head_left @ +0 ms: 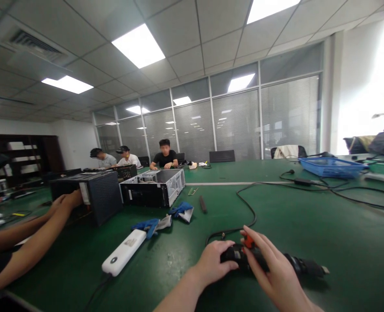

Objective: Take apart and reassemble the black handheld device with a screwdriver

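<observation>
Low in the picture a black corded electric screwdriver lies on the green table, its tip pointing right. My left hand is closed around its rear end. My right hand lies over the middle of the tool, fingers curled on it, fingertips at an orange switch. The tool's black cord runs away across the table to the right.
A white power strip and blue-grey gloves lie left of my hands. Beyond them stand an open computer case and a black case touched by a co-worker's hands. A blue tray sits far right. Three people sit at the far end.
</observation>
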The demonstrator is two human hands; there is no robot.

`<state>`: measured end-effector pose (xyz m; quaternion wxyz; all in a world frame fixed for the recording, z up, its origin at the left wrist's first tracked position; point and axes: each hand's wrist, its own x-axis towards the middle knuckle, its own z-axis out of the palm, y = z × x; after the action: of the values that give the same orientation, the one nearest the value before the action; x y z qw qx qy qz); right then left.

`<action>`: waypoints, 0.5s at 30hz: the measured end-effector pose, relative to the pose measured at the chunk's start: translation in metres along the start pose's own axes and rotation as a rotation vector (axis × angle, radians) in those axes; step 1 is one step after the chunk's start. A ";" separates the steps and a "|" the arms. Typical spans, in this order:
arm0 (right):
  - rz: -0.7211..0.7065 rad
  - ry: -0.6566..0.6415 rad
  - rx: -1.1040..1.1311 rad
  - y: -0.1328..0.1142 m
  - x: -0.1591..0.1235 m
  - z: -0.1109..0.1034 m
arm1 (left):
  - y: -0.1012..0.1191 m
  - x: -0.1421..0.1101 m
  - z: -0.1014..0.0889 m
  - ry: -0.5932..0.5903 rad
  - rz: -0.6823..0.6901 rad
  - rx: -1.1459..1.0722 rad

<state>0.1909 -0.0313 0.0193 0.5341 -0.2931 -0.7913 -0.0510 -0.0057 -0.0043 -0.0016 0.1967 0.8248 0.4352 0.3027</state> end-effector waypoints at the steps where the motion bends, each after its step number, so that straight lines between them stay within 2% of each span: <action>1: -0.001 0.007 -0.014 0.000 0.000 0.000 | 0.001 0.000 0.000 0.003 -0.003 0.002; 4: -0.038 0.024 -0.039 0.000 0.001 0.000 | 0.004 -0.001 -0.001 0.000 -0.010 0.015; 9: -0.042 -0.022 0.003 -0.003 0.000 -0.002 | 0.007 -0.001 -0.003 -0.015 -0.025 0.023; 15: -0.035 0.031 -0.013 -0.001 0.000 -0.002 | 0.007 -0.001 -0.004 -0.025 -0.038 0.031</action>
<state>0.1925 -0.0330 0.0201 0.5435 -0.2819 -0.7875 -0.0703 -0.0039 -0.0085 0.0052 0.1949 0.8232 0.4528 0.2815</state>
